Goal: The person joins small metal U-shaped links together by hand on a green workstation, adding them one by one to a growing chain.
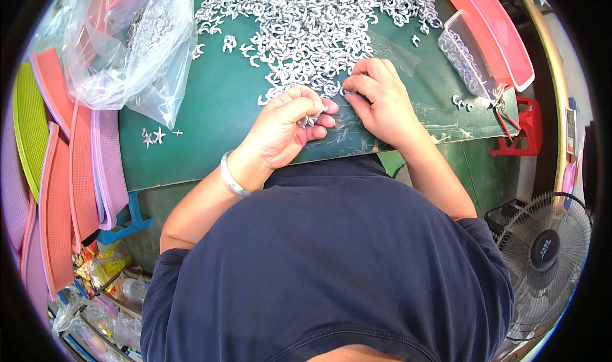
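A large heap of small silvery-white curved metal pieces (312,30) spreads over the green table (217,113). At the heap's near edge, my left hand (294,118) is palm up, its fingers curled around several of these pieces (310,120). A pale bangle circles that wrist. To its right, my right hand (379,97) reaches to the edge of the heap with thumb and forefinger pinched together. A small curved piece (348,92) shows at those fingertips, partly hidden by them.
A clear plastic bag (131,50) with more metal pieces stands at the left, near small star-shaped pieces (153,136). Stacked coloured baskets (57,190) line the left side. A clear tub (468,56), a pink basket (494,30), a red stool (528,129) and a fan (544,253) are on the right.
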`<state>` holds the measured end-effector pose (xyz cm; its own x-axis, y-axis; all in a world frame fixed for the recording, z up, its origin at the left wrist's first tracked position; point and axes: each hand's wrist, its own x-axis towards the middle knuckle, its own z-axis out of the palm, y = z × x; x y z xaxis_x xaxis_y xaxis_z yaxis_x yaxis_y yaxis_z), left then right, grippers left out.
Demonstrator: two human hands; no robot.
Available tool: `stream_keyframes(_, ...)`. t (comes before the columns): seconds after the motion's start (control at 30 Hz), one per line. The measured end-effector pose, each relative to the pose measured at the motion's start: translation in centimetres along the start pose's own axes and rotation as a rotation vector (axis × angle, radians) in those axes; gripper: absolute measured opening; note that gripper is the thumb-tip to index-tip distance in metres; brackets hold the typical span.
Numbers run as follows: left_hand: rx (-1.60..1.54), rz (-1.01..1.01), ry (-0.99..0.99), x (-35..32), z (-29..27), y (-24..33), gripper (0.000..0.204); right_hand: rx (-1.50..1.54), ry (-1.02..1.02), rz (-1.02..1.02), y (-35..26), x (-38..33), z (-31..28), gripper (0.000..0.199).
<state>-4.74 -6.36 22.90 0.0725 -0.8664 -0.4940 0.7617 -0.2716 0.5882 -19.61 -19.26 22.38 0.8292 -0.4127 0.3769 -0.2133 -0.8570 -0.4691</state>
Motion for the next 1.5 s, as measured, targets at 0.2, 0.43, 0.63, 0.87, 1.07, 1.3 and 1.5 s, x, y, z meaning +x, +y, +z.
stream_keyframes(0.2, -0.015, 0.014, -0.004, 0.1, -0.4, -0.1, 0.016, 0.008, 0.000, 0.020, 0.3, -0.1, -0.2, 0.014)
stream_keyframes(0.43, 0.057, -0.018, 0.012, 0.2, -0.3, 0.0, 0.018, 0.147, 0.047, 0.085, 0.2, -0.2, 0.3, 0.011)
stream_keyframes(0.63, 0.081, -0.034, 0.041, 0.1, 0.7, 0.2, 0.015, 0.490, 0.072, 0.149, -0.3, -0.4, 0.2, 0.013)
stream_keyframes(0.87, 0.062, -0.008, -0.026, 0.7, -0.1, -0.5, 0.009, 0.395, 0.089, 0.091, -0.6, -0.3, -0.2, 0.015)
stream_keyframes(1.07, 0.005, 0.020, 0.012, 0.4, 0.3, -0.2, 0.010, -0.004, 0.028, 0.027, 0.7, -0.7, -0.3, 0.015)
stream_keyframes(1.3, -0.037, 0.052, -0.090, 0.7, -0.8, -0.2, 0.018, 0.158, 0.075, 0.044, 1.0, -0.7, 0.3, 0.008)
stream_keyframes(1.5, 0.115, 0.012, -0.001, 0.4, 0.9, 0.0, 0.014, 0.304, 0.131, -0.019, -1.1, -0.2, -0.1, 0.007)
